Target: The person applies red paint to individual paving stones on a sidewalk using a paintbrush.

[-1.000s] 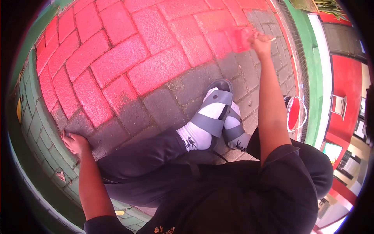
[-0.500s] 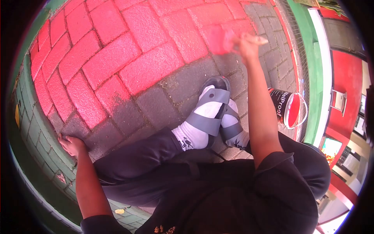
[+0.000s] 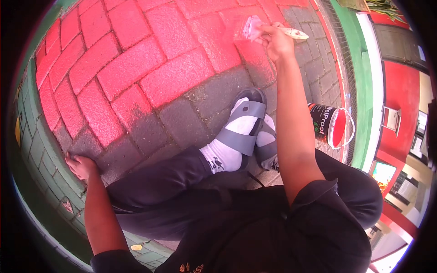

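At one o'clock the right hand (image 3: 276, 42) has its fingers clamped on a brush (image 3: 296, 33); at nine the left hand (image 3: 83, 168) rests, fingers apart.

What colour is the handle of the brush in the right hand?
The brush handle is pale cream with reddish smears, seen best in the head view.

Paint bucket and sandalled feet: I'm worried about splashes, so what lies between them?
The head view shows the right forearm between the paint bucket and the sandalled feet, with paving below.
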### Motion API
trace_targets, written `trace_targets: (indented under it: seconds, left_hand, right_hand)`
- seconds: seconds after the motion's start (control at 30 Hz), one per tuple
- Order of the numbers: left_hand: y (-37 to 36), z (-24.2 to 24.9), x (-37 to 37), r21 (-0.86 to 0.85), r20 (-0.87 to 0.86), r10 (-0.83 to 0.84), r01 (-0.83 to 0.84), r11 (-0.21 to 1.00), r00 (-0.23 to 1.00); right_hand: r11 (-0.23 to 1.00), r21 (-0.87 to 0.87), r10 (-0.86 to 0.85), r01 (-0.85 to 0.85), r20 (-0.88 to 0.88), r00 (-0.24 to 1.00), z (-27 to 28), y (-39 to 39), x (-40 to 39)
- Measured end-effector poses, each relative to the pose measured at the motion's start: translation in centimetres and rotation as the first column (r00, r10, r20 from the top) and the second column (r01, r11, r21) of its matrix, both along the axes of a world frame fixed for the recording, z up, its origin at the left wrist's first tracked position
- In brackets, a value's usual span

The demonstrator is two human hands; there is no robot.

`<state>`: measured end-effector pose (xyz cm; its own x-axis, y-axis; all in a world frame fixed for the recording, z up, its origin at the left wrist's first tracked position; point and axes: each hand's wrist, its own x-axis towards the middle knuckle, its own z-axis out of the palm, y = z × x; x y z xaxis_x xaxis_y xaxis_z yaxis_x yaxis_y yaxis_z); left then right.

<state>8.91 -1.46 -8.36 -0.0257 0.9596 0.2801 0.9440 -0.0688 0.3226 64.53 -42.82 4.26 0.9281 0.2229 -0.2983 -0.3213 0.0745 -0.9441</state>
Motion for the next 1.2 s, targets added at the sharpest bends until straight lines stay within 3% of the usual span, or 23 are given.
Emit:
trace_targets:
  seconds: [0.07, 0.1, 0.13, 0.17, 0.23, 0.27, 0.33, 0.37, 0.53, 0.6, 0.67, 0.7, 0.73, 0.77, 0.8, 0.87, 0.9, 0.93, 1.03, 1.07, 1.13, 1.17, 1.2]
  left_hand:
    - [0.1, -0.1, -0.1, 0.0, 0.001, 0.01, -0.01, 1.0, 1.0]
    - [-0.2, 0.3, 0.3, -0.009, -0.014, 0.02, -0.02, 1.0, 1.0]
    - [-0.3, 0.4, 0.4, -0.017, -0.031, 0.031, -0.032, 0.999, 0.999]
    - [-0.2, 0.1, 0.2, -0.016, -0.029, 0.045, -0.045, 0.999, 0.999]
    - [0.2, -0.3, -0.3, 0.0, -0.007, -0.002, 0.002, 1.0, 1.0]
    - [0.3, -0.4, -0.4, 0.0, -0.015, -0.002, 0.002, 1.0, 1.0]
    - [0.0, -0.1, 0.0, -0.006, -0.012, 0.018, -0.018, 1.0, 1.0]
    - [0.0, -0.2, 0.0, -0.007, -0.013, 0.018, -0.018, 1.0, 1.0]
    - [0.0, -0.2, 0.0, 0.0, -0.014, 0.032, -0.032, 0.999, 0.999]
    - [-0.1, -0.2, 0.0, 0.002, -0.021, 0.031, -0.031, 1.0, 0.999]
    - [-0.1, -0.3, -0.1, 0.008, -0.032, 0.028, -0.028, 1.0, 0.999]
    - [0.0, -0.5, -0.3, 0.007, -0.026, 0.021, -0.021, 1.0, 0.999]
    - [0.1, -0.4, -0.2, 0.007, -0.018, 0.014, -0.014, 1.0, 1.0]
    - [0.1, -0.4, -0.1, 0.011, -0.02, 0.014, -0.014, 1.0, 1.0]
    - [-0.1, -0.1, 0.2, 0.006, -0.011, 0.023, -0.023, 1.0, 1.0]
    - [-0.1, -0.1, -0.1, -0.002, -0.008, 0.032, -0.032, 0.999, 0.999]
    - [0.0, -0.3, -0.2, 0.004, -0.001, 0.026, -0.026, 1.0, 1.0]
    - [0.1, -0.5, -0.2, 0.01, 0.008, 0.018, -0.018, 1.0, 1.0]
    - [0.0, -0.4, -0.2, 0.013, -0.009, 0.008, -0.007, 1.0, 1.0]
    - [0.0, -0.3, -0.1, 0.013, -0.01, 0.005, -0.005, 1.0, 1.0]
    - [0.0, -0.2, 0.0, -0.003, -0.027, 0.034, -0.034, 0.999, 0.999]
    - [0.0, -0.3, -0.2, -0.003, -0.032, 0.034, -0.034, 0.999, 0.999]
    - [0.0, -0.4, -0.3, 0.0, -0.013, 0.03, -0.03, 1.0, 0.999]
  right_hand:
    - [0.997, -0.064, -0.049, 0.05, 0.024, 0.999, -0.1, 0.0, -1.9]
    - [0.926, -0.378, 0.027, 0.016, 0.109, 0.994, -1.9, -1.8, -2.1]
    - [0.757, -0.653, 0.126, 0.012, 0.165, 0.978, -2.1, -2.1, -2.8]
    - [0.758, -0.652, 0.139, 0.003, 0.167, 0.976, -2.3, -2.3, -3.2]
    - [0.728, -0.644, 0.174, 0.235, 0.505, 0.845, -1.1, -1.4, -5.9]
    - [0.729, -0.645, 0.173, 0.231, 0.499, 0.849, -0.7, -0.6, -7.0]
    - [0.701, -0.712, 0.475, -0.04, 0.425, 0.771, 0.0, 1.7, -9.0]
    - [0.759, -0.6, 0.537, -0.254, 0.355, 0.766, -0.6, 2.4, -9.2]
    - [0.811, -0.495, 0.458, -0.311, 0.208, 0.865, -0.1, 1.4, -2.3]
    - [0.58, -0.809, 0.536, -0.096, 0.291, 0.792, 0.9, 1.3, -0.4]
    - [0.557, -0.824, 0.623, -0.106, 0.33, 0.709, 0.5, 3.4, -3.1]
    - [0.576, -0.788, 0.702, -0.22, 0.338, 0.627, 0.0, 4.3, -4.9]
    - [0.577, -0.746, 0.767, -0.333, 0.356, 0.534, -0.2, 4.7, -6.0]
    - [0.481, -0.837, 0.85, -0.262, 0.371, 0.374, 0.4, 4.8, -6.2]
    - [0.484, -0.834, 0.849, -0.266, 0.373, 0.375, 0.5, 4.6, -5.8]
    - [0.752, -0.526, 0.572, -0.397, 0.222, 0.79, 0.6, 3.5, -3.8]
    - [0.673, -0.672, 0.604, -0.31, 0.256, 0.755, 1.0, 3.3, -2.5]
    - [0.673, -0.673, 0.602, -0.307, 0.257, 0.756, 0.7, 3.0, -2.3]
    - [0.464, -0.875, 0.725, -0.136, 0.287, 0.627, 0.4, 3.9, -2.9]
    - [0.464, -0.875, 0.723, -0.136, 0.286, 0.629, 0.1, 4.4, -4.2]
    - [0.578, -0.701, 0.795, -0.418, 0.365, 0.485, -0.4, 5.3, -7.2]
    - [0.577, -0.699, 0.795, -0.422, 0.363, 0.487, -0.6, 5.0, -6.8]
    - [0.606, -0.719, 0.734, -0.34, 0.34, 0.588, -0.6, 4.1, -5.5]
